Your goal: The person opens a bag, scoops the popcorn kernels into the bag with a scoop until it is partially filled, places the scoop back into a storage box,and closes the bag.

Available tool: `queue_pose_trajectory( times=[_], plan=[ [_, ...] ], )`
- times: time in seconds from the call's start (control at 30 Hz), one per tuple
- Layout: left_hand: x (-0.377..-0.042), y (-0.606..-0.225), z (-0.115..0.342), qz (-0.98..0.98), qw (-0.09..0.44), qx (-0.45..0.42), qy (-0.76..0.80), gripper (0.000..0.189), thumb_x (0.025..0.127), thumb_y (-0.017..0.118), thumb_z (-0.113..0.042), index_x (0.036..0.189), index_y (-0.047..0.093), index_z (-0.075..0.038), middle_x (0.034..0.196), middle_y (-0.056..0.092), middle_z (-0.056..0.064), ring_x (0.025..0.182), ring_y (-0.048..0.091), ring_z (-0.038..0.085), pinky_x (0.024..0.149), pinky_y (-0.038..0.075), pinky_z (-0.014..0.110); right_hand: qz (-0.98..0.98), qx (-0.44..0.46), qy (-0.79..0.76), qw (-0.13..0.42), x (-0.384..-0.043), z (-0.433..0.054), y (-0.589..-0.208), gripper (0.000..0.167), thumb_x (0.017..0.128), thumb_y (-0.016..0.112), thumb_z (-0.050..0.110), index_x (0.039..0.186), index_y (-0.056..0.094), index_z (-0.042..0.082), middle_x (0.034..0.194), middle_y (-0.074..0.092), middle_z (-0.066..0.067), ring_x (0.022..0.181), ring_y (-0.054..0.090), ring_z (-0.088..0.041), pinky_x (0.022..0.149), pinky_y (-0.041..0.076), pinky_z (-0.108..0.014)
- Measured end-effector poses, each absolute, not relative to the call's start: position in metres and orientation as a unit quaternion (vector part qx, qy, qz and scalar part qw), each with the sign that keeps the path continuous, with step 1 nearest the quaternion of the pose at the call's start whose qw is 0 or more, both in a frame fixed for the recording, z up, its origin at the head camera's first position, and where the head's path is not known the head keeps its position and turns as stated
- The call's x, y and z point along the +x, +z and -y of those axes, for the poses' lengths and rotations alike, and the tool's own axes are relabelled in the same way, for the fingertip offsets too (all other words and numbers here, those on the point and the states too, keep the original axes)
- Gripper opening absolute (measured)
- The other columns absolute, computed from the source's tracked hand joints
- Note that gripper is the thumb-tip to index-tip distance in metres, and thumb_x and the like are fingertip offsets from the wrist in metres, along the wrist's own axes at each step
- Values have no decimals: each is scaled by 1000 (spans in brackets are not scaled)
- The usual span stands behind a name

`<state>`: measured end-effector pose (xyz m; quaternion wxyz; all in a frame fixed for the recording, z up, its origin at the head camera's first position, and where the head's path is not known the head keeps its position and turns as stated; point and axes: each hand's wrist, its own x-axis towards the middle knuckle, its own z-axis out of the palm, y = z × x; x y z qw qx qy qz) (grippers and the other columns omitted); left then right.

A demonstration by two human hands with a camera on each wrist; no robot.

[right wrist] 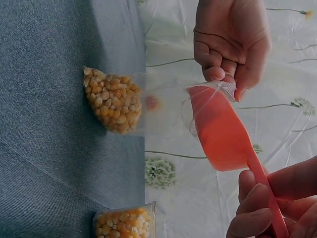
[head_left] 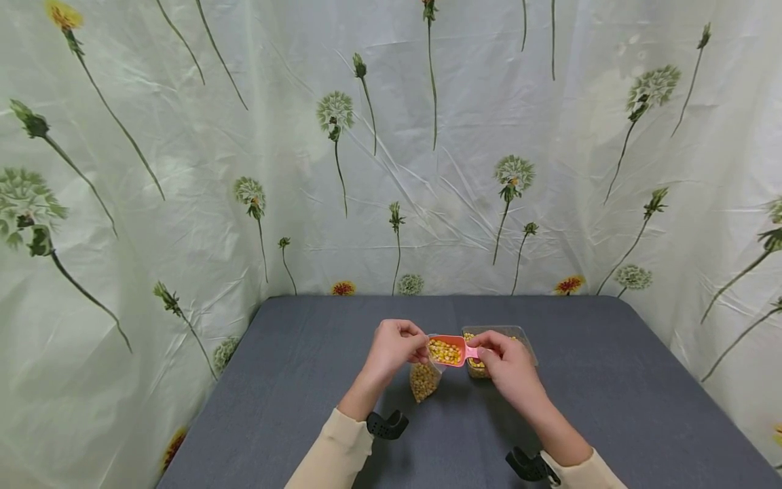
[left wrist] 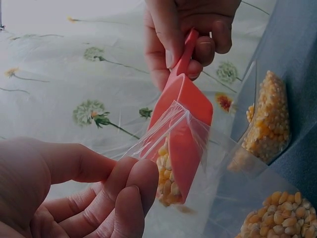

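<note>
Over the grey surface (head_left: 305, 387), the left hand (head_left: 396, 345) is pinching a clear bag (head_left: 424, 382) by its mouth; the right hand (head_left: 512, 367) is clamping its fingers on a pink scoop (right wrist: 218, 131) of corn kernels (head_left: 444, 352); its tip is poking inside.

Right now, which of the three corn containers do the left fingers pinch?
The clear bag, by its rim; right fingers grip the scoop; the box rests on the table.
</note>
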<state>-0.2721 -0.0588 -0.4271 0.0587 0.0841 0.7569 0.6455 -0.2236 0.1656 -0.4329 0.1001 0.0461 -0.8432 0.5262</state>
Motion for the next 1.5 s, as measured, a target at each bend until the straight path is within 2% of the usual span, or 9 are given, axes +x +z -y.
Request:
queue_pose_trajectory(
  times=[0.17,0.43,0.7,0.93,1.23,1.5],
  plan=[
    [-272,-428,59,-765,59,77,637,10,89,70,-9,84,75,-2,69,70,13,60,71,26,66,59,48,859,49,495,120,-222,-164,-433,15,96,62,2,100,73,11,69,53,-4,56,46,-17,48,39,-28],
    [-273,-428,58,-768,54,75,634,11,90,70,-9,85,75,-1,69,70,12,60,70,26,65,59,47,873,67,456,161,-220,-162,-431,15,96,64,4,99,73,16,79,65,-5,59,50,-17,51,41,-28],
    [-272,-426,58,-768,48,77,635,12,90,71,-10,85,75,1,69,71,12,59,70,26,66,59,49,876,93,431,195,-219,-160,-430,14,95,67,4,100,73,15,95,72,2,73,61,-12,61,50,-30],
    [-273,-425,59,-774,48,72,627,13,90,70,-11,86,75,0,69,71,11,60,70,26,65,59,46,882,118,397,226,-219,-158,-434,17,93,68,1,100,72,16,95,71,2,68,56,-11,59,48,-29],
    [-271,-424,58,-781,44,69,620,11,89,69,-11,83,74,-3,67,70,10,59,70,25,67,59,50,884,162,341,276,-216,-155,-433,18,90,69,-1,98,72,16,94,69,4,63,49,-7,57,44,-27],
    [-271,-423,57,-779,43,66,622,11,89,69,-10,84,74,-1,68,71,10,60,71,25,68,59,50,880,188,317,299,-215,-154,-434,21,87,71,-3,98,72,15,93,67,5,70,54,-5,60,48,-27]
  ],
)
